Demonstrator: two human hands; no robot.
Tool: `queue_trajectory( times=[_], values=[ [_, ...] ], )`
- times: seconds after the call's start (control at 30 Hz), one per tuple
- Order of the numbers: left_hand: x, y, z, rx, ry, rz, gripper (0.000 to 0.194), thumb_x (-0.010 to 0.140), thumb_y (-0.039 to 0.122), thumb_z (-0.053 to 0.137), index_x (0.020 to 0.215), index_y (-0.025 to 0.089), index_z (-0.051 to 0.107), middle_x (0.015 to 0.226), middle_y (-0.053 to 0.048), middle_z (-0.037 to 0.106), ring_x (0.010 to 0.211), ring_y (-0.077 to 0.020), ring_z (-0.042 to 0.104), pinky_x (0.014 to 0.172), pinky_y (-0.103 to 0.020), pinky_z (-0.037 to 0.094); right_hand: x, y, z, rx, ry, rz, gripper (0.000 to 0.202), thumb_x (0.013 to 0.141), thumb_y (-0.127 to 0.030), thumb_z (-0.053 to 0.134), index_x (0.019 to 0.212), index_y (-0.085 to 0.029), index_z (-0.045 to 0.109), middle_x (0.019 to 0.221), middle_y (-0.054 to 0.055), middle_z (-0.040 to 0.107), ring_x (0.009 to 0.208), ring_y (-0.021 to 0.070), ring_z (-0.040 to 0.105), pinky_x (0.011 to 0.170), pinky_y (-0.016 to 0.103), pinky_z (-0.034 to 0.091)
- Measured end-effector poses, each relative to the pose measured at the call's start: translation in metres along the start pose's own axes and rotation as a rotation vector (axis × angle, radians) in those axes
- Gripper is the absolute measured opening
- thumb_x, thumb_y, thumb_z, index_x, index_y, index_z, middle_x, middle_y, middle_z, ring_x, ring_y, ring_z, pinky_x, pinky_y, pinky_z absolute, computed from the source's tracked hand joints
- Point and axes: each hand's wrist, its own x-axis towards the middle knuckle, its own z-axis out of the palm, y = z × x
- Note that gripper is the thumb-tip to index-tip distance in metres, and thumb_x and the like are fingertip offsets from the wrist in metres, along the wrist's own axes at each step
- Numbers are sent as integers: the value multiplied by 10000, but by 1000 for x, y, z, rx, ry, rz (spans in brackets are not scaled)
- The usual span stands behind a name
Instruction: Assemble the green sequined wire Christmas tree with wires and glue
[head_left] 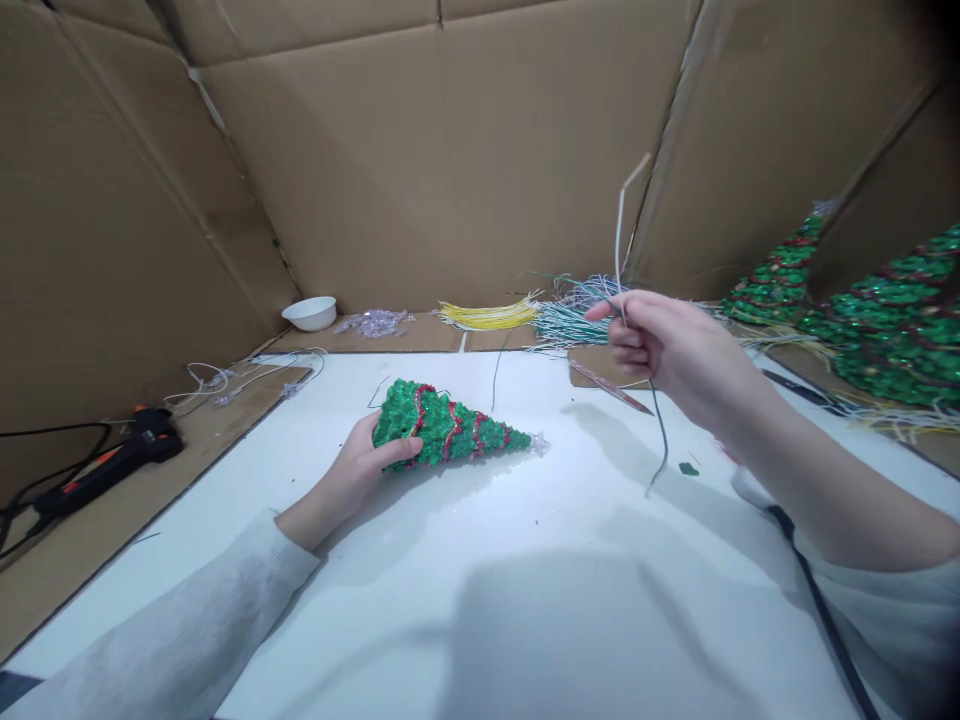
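My left hand (379, 447) is wrapped round the wide base of a small green Christmas tree (450, 430). Red wavy garlands run across the tree, and a pale clear star (538, 444) tips it. The tree lies on its side over the white tabletop, star pointing right. Raised to the right of it, my right hand (645, 330) pinches a thin wire (619, 235). Its upper end is whitish and bent over at the top; a darker length hangs below the hand towards the table.
Yellow wires (491, 314) and green-white wires (574, 325) lie in bundles at the back. Left of them are clear pieces (377, 322) and a white bowl (311, 313). A black glue gun (120, 462) rests far left. Decorated trees (784, 270) stand right, near a pointed tool (611, 387). Cardboard walls (450, 150) enclose the table.
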Motion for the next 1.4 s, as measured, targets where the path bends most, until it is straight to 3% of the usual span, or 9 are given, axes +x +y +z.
queue_trajectory(
  times=[0.13,0.27,0.4,0.7,0.87,1.03,1.13,1.23,1.4],
  values=[
    [1,1,0,4,24,3,306,640,276,738,908,164,642,859,-44,714,766,-216,650,703,-280,497,-2,1,-1,-107,-162,37,286,915,-347,432,698,-183,519,503,-68,247,420,57,207,382,209,172],
    [1,4,2,-6,16,-3,306,627,277,744,897,164,657,888,-52,723,797,-234,661,700,-280,509,-3,5,2,-211,-262,97,200,890,-195,433,1035,-180,571,619,-13,503,457,73,328,401,214,245],
    [1,5,4,-20,27,-20,307,618,262,749,899,165,671,892,-57,728,804,-242,671,711,-288,524,-5,8,8,-442,-244,81,304,823,-95,426,989,-163,671,798,31,586,493,65,342,428,233,252],
    [2,10,5,-201,112,-74,304,610,210,736,902,154,673,854,-33,737,767,-217,677,695,-268,545,-9,13,16,-536,-307,12,326,889,-309,431,777,-139,686,484,-66,233,431,69,209,420,243,164],
    [2,13,5,-310,169,-68,273,575,173,731,843,147,682,803,-25,737,706,-208,671,633,-262,549,-15,14,20,-453,-314,11,179,878,-202,402,881,-157,575,639,0,586,463,72,387,431,217,285],
    [2,13,4,-366,197,-90,263,580,175,725,839,155,689,806,-22,735,733,-213,671,654,-276,558,-22,15,26,-479,-361,-23,435,827,-73,364,1216,-197,514,902,23,655,456,56,418,465,215,360],
    [3,13,4,-402,228,-98,231,569,165,735,795,160,690,779,-9,730,714,-201,666,647,-271,557,-22,15,28,-495,-315,-68,439,798,-43,358,1130,-183,610,926,24,622,470,46,392,448,208,336],
    [2,13,6,-387,224,-75,227,576,156,729,799,156,694,760,3,731,685,-181,661,628,-245,555,-20,15,28,-505,-295,-41,382,808,-92,400,1080,-177,656,766,10,599,466,57,357,422,209,285],
    [0,12,8,-373,192,-52,183,620,161,697,803,156,692,765,10,735,675,-170,661,624,-224,552,-18,19,28,-427,-258,-110,206,795,-282,559,856,-153,707,790,50,668,642,116,536,559,240,401]
  ],
)
